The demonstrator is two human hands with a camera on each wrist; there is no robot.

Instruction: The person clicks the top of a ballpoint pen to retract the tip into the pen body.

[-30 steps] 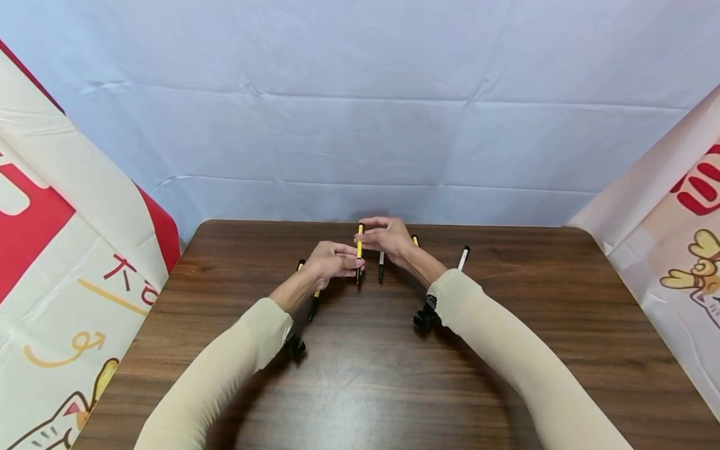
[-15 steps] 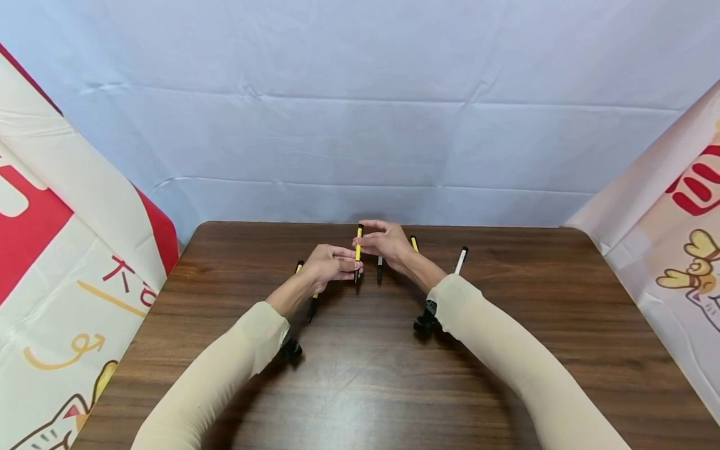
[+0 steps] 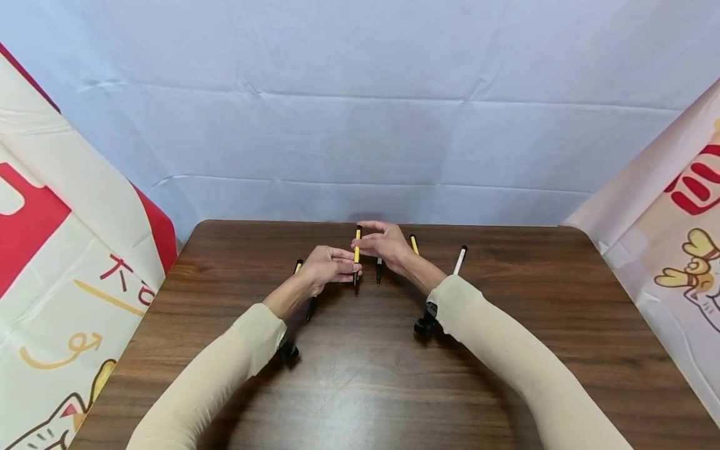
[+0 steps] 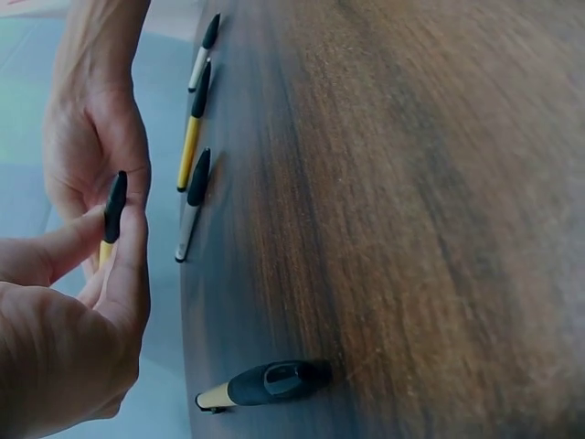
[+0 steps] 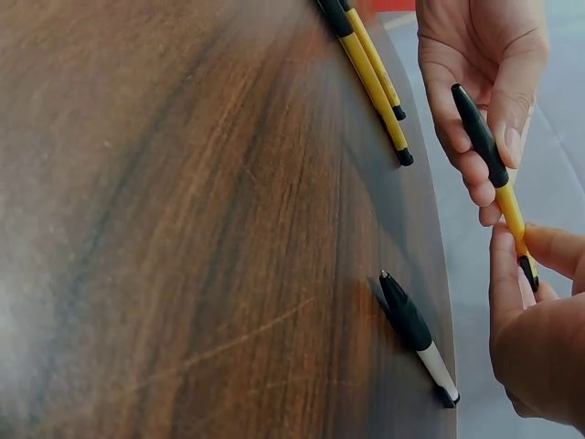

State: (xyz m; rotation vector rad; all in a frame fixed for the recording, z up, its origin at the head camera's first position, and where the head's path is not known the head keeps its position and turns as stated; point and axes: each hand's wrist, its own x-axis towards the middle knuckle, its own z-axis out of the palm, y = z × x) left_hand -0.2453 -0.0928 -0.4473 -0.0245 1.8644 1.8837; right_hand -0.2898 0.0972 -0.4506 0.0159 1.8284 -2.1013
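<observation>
A yellow ballpoint pen with a black grip is held between both hands over the far part of the table. My left hand pinches it near the black grip, thumb against the barrel in the right wrist view. The fingertips of my right hand pinch its upper end, by the black clip. Tip down, the pen stands nearly upright in the head view. Just beyond it, a white pen with a black grip lies on the table, partly covered by my right hand in the head view.
The brown wooden table ends at a pale cloth backdrop. Two yellow pens lie side by side to the left. Further right are another yellow pen and a white pen, partly behind my right arm.
Both hands keep their hold on the yellow pen, with very little motion. The head view has shifted slightly.
</observation>
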